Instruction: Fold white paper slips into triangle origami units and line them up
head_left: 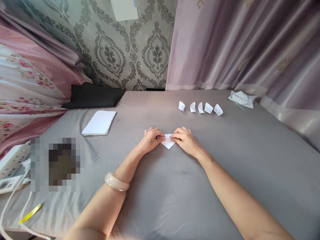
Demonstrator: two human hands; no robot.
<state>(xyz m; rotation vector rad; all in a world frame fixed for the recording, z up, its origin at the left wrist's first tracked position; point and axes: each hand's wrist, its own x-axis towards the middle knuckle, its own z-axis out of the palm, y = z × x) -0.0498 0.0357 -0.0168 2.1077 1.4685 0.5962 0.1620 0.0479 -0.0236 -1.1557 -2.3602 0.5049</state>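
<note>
A small folded sheet of white paper [168,144] lies on the grey cloth, its lower end coming to a point. My left hand [152,138] pinches its left corner between thumb and fingers. On the other side, my right hand [184,138] grips the right corner the same way. Part of the paper's upper edge is hidden under my fingers. Beyond my right hand stand several small folded white paper pieces [208,108] in a loose row.
A stack of white paper [100,123] lies at the left, with a black cloth [93,95] behind it. Crumpled white paper [242,99] sits at the far right. Power strips [13,161] with cables and a yellow strip [30,213] are at the near left. A blurred patch hides something.
</note>
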